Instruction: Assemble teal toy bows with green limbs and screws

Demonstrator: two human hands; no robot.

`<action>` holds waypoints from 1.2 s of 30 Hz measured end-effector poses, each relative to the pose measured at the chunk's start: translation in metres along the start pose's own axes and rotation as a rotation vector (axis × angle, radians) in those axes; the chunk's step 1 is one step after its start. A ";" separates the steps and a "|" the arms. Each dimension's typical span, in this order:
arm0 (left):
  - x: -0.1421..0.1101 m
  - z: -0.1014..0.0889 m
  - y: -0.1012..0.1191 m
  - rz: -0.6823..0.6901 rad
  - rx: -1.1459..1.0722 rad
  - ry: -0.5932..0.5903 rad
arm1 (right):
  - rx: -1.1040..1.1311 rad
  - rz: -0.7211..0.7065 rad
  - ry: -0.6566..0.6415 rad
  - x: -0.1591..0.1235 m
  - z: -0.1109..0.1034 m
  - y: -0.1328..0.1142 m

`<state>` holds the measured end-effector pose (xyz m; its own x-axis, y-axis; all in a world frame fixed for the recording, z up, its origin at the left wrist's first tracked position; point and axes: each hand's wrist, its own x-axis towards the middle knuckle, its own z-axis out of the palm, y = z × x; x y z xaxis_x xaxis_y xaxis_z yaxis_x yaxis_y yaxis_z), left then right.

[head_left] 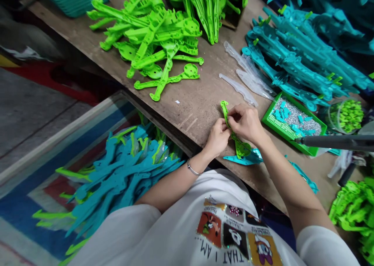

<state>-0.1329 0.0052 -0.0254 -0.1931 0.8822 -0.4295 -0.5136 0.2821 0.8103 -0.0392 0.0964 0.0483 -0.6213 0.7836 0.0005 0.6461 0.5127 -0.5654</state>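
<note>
Both of my hands close on one long lime-green plastic piece (pixel 241 147) near the table's front edge. My left hand (pixel 219 135) pinches it from the left side, about mid-length. From the right, my right hand (pixel 245 122) has thumb and fingers pressed on the same piece; anything small between those fingertips is hidden. The piece's narrow hooked end points away from me, and its round cupped end is toward me. Partly beneath that end lies a teal plastic part (pixel 251 157) on the table.
A green tray (pixel 298 139) of small metal bits and teal pieces sits right, beside a tub of green bits (pixel 347 116). Beyond are clear strips (pixel 238 88), teal parts (pixel 295 59) and a lime-green pile (pixel 163 36). A dark rod-shaped tool (pixel 336 142) juts in. Lower left, a bin holds finished-looking pieces (pixel 122 172).
</note>
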 end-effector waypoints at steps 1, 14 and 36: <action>0.000 0.000 0.000 0.000 -0.001 0.000 | 0.010 0.008 0.002 0.000 0.000 -0.001; 0.001 0.000 -0.002 -0.002 -0.037 -0.014 | 0.438 0.210 -0.070 0.004 0.006 0.019; 0.000 0.000 -0.004 0.008 -0.026 -0.008 | 0.163 -0.119 -0.095 0.003 -0.011 0.008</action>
<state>-0.1314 0.0042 -0.0288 -0.1905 0.8875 -0.4195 -0.5341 0.2649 0.8029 -0.0307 0.1065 0.0529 -0.7329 0.6803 0.0014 0.4905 0.5298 -0.6919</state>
